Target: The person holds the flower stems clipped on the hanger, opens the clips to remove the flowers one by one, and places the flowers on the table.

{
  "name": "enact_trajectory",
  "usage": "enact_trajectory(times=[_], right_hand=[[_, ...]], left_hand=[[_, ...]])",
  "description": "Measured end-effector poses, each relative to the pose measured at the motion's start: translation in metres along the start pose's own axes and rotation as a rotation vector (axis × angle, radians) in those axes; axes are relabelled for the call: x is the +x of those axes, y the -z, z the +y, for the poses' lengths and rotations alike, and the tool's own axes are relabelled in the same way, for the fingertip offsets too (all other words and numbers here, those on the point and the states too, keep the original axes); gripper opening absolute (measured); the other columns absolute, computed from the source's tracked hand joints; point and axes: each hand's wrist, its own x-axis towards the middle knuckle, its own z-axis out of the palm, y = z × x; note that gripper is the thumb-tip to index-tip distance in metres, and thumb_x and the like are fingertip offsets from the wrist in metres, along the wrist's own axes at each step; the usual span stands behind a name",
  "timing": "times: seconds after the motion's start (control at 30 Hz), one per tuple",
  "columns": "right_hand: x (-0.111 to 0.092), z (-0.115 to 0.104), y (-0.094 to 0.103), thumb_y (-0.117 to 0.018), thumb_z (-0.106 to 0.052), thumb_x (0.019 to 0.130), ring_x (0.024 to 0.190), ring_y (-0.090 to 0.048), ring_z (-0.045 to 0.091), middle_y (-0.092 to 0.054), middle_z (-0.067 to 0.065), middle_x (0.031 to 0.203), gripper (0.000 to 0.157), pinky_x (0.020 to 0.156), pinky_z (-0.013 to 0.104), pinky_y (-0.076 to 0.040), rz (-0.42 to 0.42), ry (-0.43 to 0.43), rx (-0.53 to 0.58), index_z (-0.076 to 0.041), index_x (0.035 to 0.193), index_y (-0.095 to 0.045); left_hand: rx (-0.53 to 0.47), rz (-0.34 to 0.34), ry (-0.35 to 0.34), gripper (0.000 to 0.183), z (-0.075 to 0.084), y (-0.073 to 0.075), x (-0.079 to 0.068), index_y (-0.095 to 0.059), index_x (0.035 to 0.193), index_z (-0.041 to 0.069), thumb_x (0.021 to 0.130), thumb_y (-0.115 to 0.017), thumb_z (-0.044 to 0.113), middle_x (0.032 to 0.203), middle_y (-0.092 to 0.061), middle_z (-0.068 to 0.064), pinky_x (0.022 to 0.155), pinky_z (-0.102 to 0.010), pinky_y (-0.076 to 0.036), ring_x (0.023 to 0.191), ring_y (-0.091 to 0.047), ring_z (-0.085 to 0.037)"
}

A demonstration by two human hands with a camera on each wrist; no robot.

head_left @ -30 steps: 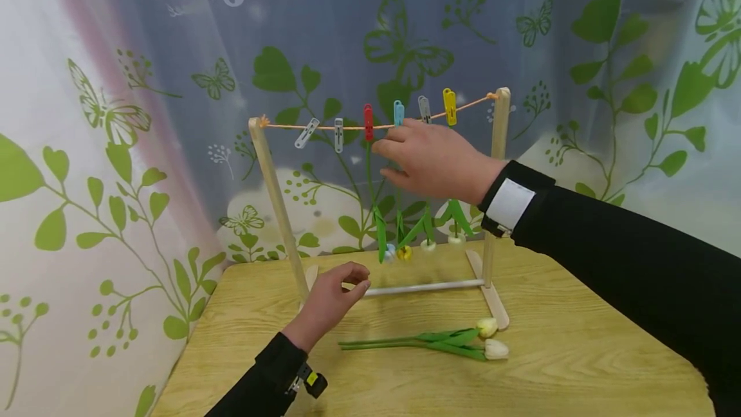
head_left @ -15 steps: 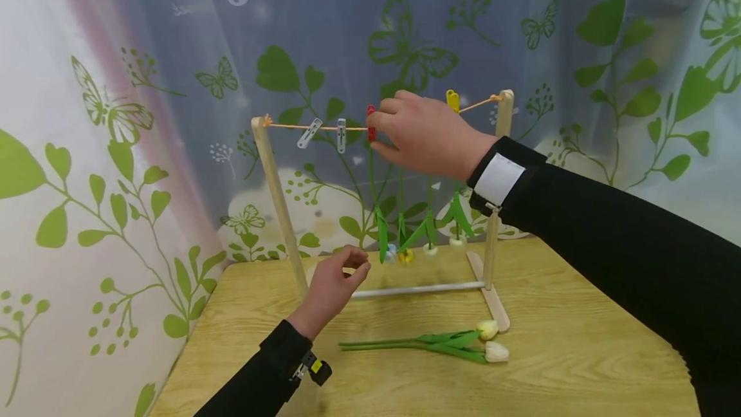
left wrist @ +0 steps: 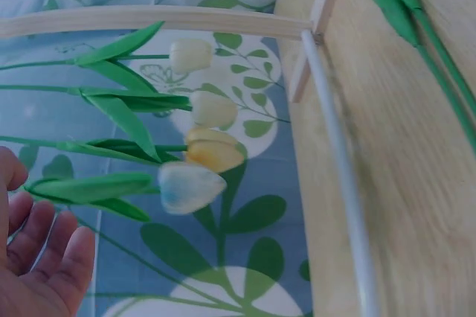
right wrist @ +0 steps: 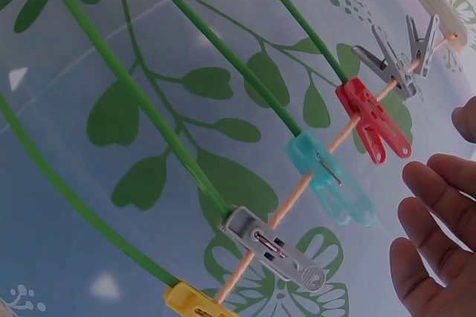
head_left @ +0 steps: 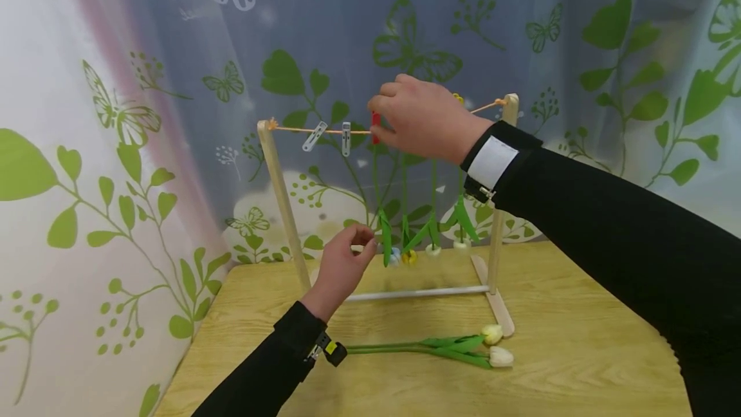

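My right hand (head_left: 425, 118) is raised at the line, overlapping a red clothespin (head_left: 376, 127) in the head view. In the right wrist view its loosely bent fingers (right wrist: 431, 220) stand just beside that clothespin, holding nothing. Red, light blue (right wrist: 327, 179), grey (right wrist: 271, 246) and yellow (right wrist: 197, 302) clothespins each clip a green stem to the orange cord. Upside down from these hang a pale blue tulip (left wrist: 192, 187), a yellow tulip (left wrist: 214, 149) and two white tulips (left wrist: 213, 110). Lower down, my left hand (head_left: 341, 269), loosely curled and bare, is beside the pale blue bloom.
Two grey clothespins (head_left: 346, 139) without flowers sit on the cord's left part. The wooden frame (head_left: 280, 204) has a white bottom bar (head_left: 417, 293). Two tulips (head_left: 500, 357) lie on the wooden table (head_left: 556, 314) in front; a patterned curtain (head_left: 324, 5) hangs behind.
My right hand has moved up and slightly left to the red clothespin, covering the light blue and grey ones. My left hand has risen slightly, still loosely curled.
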Motion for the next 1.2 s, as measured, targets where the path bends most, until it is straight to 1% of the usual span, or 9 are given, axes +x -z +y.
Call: enact_trajectory(times=[0.1, 0.2, 0.37, 0.47, 0.53, 0.7, 0.9, 1.1, 1.2], right_hand=[[0.003, 0.002, 0.001, -0.068, -0.032, 0.102, 0.102, -0.061, 0.033, -0.07, 0.014, 0.116, 0.034, 0.086, 0.045, -0.06, -0.011, -0.007, -0.006, -0.005, 0.123, -0.072], [0.007, 0.005, 0.002, -0.068, -0.032, 0.102, 0.106, -0.062, 0.034, -0.07, 0.015, 0.12, 0.037, 0.089, 0.047, -0.06, -0.017, -0.025, -0.011, -0.004, 0.126, -0.071], [0.013, 0.009, 0.001, -0.065, -0.031, 0.104, 0.106, -0.061, 0.035, -0.07, 0.015, 0.121, 0.036, 0.088, 0.048, -0.059, -0.04, -0.052, 0.024, -0.004, 0.128, -0.07], [0.016, 0.011, 0.002, -0.064, -0.03, 0.104, 0.106, -0.06, 0.035, -0.069, 0.015, 0.119, 0.035, 0.087, 0.049, -0.058, -0.054, -0.057, 0.037, -0.004, 0.127, -0.07], [0.018, 0.012, 0.001, -0.064, -0.03, 0.104, 0.105, -0.061, 0.035, -0.069, 0.015, 0.117, 0.034, 0.087, 0.049, -0.058, -0.061, -0.061, 0.037, -0.004, 0.126, -0.07], [0.024, 0.013, -0.001, -0.065, -0.03, 0.104, 0.1, -0.061, 0.035, -0.068, 0.014, 0.108, 0.03, 0.086, 0.048, -0.057, -0.087, -0.062, 0.062, -0.004, 0.118, -0.07], [0.028, 0.014, -0.007, -0.064, -0.03, 0.104, 0.092, -0.062, 0.033, -0.066, 0.012, 0.098, 0.026, 0.081, 0.046, -0.057, -0.108, -0.057, 0.064, -0.005, 0.108, -0.071], [0.027, 0.017, -0.009, -0.063, -0.032, 0.105, 0.092, -0.063, 0.033, -0.067, 0.011, 0.1, 0.028, 0.081, 0.045, -0.058, -0.131, -0.065, 0.058, -0.005, 0.109, -0.072], [0.027, 0.018, -0.011, -0.063, -0.032, 0.105, 0.091, -0.063, 0.032, -0.067, 0.011, 0.1, 0.029, 0.079, 0.045, -0.057, -0.149, -0.074, 0.059, -0.005, 0.109, -0.071]], left_hand=[[0.006, 0.027, -0.016, 0.025, 0.006, -0.001, 0.006, -0.06, 0.13, 0.02, 0.108, -0.058, 0.032, 0.13, -0.063, 0.0, 0.1, -0.035, -0.056, 0.121, -0.062, -0.015], [-0.027, 0.062, -0.025, 0.034, 0.013, 0.0, 0.012, -0.055, 0.136, 0.018, 0.108, -0.057, 0.037, 0.138, -0.057, -0.001, 0.101, -0.036, -0.057, 0.125, -0.06, -0.017], [-0.095, 0.099, -0.001, 0.044, 0.023, 0.006, 0.024, -0.048, 0.145, 0.022, 0.107, -0.053, 0.045, 0.147, -0.051, -0.003, 0.105, -0.034, -0.054, 0.129, -0.056, -0.014], [-0.112, 0.101, 0.005, 0.049, 0.028, 0.009, 0.032, -0.046, 0.149, 0.022, 0.107, -0.052, 0.046, 0.148, -0.051, -0.002, 0.107, -0.033, -0.053, 0.13, -0.055, -0.013], [-0.129, 0.098, 0.009, 0.051, 0.031, 0.01, 0.038, -0.045, 0.151, 0.019, 0.108, -0.053, 0.045, 0.149, -0.051, -0.003, 0.108, -0.033, -0.052, 0.132, -0.054, -0.014], [-0.164, 0.101, 0.047, 0.051, 0.037, 0.011, 0.05, -0.044, 0.153, 0.017, 0.109, -0.053, 0.04, 0.149, -0.051, -0.003, 0.11, -0.033, -0.05, 0.133, -0.053, -0.016], [-0.143, 0.115, 0.051, 0.045, 0.045, 0.011, 0.058, -0.046, 0.151, 0.02, 0.11, -0.053, 0.036, 0.149, -0.052, -0.003, 0.109, -0.033, -0.05, 0.132, -0.054, -0.015], [-0.124, 0.133, 0.033, 0.049, 0.054, 0.01, 0.069, -0.048, 0.151, 0.019, 0.108, -0.053, 0.042, 0.146, -0.055, 0.002, 0.108, -0.034, -0.051, 0.13, -0.056, -0.014], [-0.112, 0.132, 0.019, 0.051, 0.057, 0.009, 0.074, -0.047, 0.153, 0.019, 0.108, -0.052, 0.045, 0.147, -0.055, 0.002, 0.108, -0.034, -0.051, 0.131, -0.056, -0.015]])
